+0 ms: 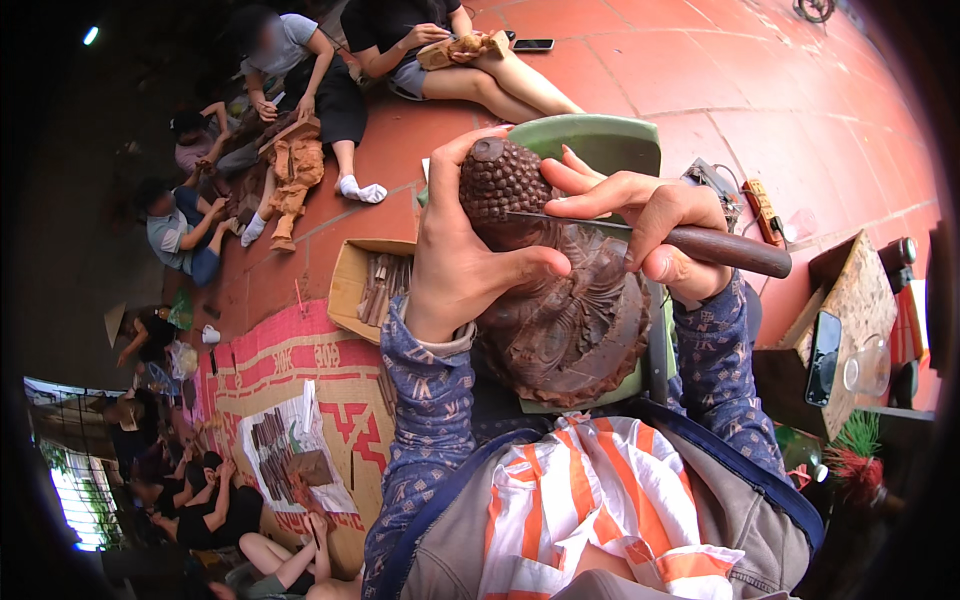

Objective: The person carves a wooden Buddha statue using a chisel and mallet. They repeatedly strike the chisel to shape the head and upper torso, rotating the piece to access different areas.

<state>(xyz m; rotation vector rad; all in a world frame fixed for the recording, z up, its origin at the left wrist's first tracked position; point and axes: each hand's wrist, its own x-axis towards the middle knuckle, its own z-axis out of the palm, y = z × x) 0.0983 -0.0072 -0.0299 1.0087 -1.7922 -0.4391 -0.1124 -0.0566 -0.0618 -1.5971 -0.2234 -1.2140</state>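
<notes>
A dark brown wood carving (580, 320) lies before me, its rounded knob (500, 178) covered in small beads like curled hair. Leafy or folded relief spreads over its lower part. Wrapped around the side of the knob is my left hand (445, 250), its thumb stretched across below the blade. My right hand (660, 215) grips a carving tool (735, 250) by its dark wooden handle, with the index finger along the thin metal blade. The blade meets the lower edge of the beaded part; its very tip is hard to make out.
Under the carving is a green support (595, 135). A box of carving tools (350, 290) stands at left, near a patterned mat (245, 375) with more tools on paper. At right, a phone (824, 355) and a glass (868, 365) rest beside a wooden block. Several people sit at left, some holding carvings.
</notes>
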